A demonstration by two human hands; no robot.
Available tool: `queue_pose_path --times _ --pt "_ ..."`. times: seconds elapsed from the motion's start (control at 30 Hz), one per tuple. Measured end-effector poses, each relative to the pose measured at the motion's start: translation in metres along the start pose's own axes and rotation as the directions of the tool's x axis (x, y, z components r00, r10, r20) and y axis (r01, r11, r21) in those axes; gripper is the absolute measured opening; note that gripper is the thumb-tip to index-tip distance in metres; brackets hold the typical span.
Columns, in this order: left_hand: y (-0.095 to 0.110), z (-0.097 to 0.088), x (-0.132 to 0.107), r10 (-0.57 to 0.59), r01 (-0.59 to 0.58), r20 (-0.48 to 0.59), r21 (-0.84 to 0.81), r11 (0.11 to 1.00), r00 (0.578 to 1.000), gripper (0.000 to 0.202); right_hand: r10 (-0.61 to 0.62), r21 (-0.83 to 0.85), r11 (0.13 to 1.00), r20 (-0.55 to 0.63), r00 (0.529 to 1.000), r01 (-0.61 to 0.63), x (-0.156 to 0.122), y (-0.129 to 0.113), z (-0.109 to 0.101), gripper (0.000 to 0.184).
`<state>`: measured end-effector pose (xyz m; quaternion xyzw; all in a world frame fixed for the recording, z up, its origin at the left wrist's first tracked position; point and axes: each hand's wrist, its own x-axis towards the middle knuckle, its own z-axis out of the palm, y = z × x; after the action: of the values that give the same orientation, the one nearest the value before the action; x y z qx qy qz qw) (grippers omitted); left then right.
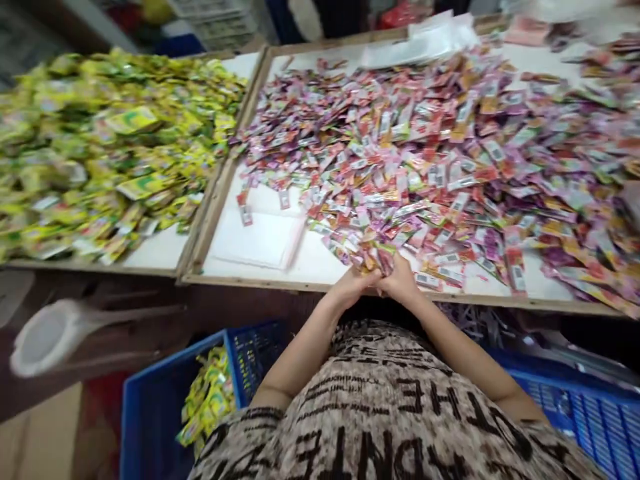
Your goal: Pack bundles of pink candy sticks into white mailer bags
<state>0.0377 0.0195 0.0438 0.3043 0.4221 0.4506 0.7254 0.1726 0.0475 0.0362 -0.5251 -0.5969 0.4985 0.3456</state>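
Note:
Both my hands meet at the front edge of the table, close to my body. My left hand (354, 285) and my right hand (401, 280) are closed around a small bunch of candy-like stick packets (371, 257), coloured orange, pink and purple. Packet tips fan out beyond my fingers; the lower ends are hidden in my grip. Just past my hands spreads a wide heap of similar pink, red and purple packets (390, 140). A few loose packets (440, 275) lie by the edge, right of my right hand.
A stack of clear plastic bags (255, 239) lies left of my hands, with more bags (425, 43) at the back. Left of a wooden divider (220, 180) is a heap of yellow packets (115, 147). Below stand a blue crate (175, 363), another blue crate (585, 420) and a stool (50, 337).

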Motion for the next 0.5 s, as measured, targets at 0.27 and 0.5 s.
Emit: queue_pose_path --times 0.27,0.5 --pt "0.048 -0.063 0.008 0.259 -0.069 -0.122 0.779 0.623 0.958 0.036 0.021 0.263 0.965 -0.098 0.995 0.005 0.011 0.014 0.000 0.026" --pt "0.091 -0.183 0.010 0.552 0.398 -0.542 0.840 0.369 0.633 0.041 0.224 0.516 0.851 -0.185 0.957 -0.100 0.010 0.039 -0.015 0.045"
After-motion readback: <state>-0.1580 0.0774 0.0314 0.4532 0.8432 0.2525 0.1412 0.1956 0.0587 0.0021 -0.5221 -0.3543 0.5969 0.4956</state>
